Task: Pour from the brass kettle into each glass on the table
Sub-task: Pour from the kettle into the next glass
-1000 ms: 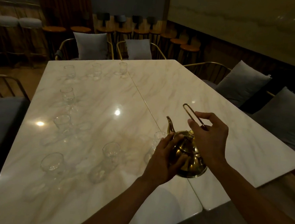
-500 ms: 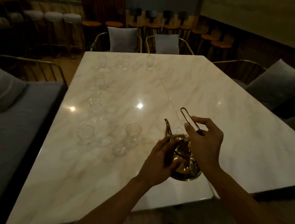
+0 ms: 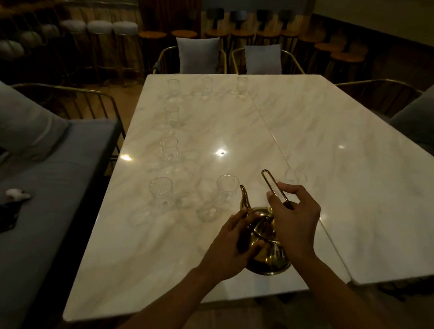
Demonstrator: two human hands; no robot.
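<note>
Brass kettle [image 3: 266,250] sits near the tabletop's [image 3: 355,160] front edge, by the centre seam, spout aimed at the far end. Right hand [image 3: 293,224] has its fingers [image 3: 273,199] pinched round the tall loop handle [image 3: 274,189], which stands up. Left hand [image 3: 229,246] is cupped against the kettle's left side w/ fingers curled on the body. Nearest glass [image 3: 226,190] stands just beyond the spout, another glass [image 3: 161,193] further left; more run up the left edge & along the far end. No readable writing or brand anywhere; too dim.
</note>
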